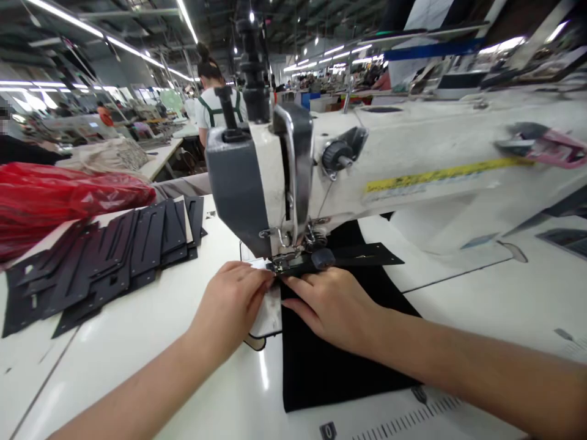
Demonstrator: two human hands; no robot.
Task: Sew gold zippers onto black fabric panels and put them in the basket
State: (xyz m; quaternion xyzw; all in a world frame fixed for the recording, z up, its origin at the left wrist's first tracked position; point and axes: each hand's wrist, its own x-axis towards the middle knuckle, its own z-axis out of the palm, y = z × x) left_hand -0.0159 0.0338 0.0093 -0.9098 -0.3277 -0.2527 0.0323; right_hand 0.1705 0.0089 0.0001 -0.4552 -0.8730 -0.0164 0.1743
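Note:
A black fabric panel point(339, 366) lies on the white table under the sewing machine point(257, 189). Across it, at the presser foot point(287, 261), runs a narrow dark strip point(362, 253) with a slot in it. My left hand point(233, 299) is closed at the left of the foot, its fingertips pinched at the fabric's edge; what exactly they grip is hidden. My right hand point(330, 302) rests on the black panel just right of the needle area. Its fingers are stretched out, index and thumb apart, pressing the cloth flat.
Several dark slotted pieces point(114, 256) lie overlapping on the table's left side. Behind them is a red plastic bag point(68, 195). Pink-handled snips point(550, 145) sit on the machine arm. A printed ruler scale point(403, 421) marks the front edge. A person point(215, 98) stands beyond the machine.

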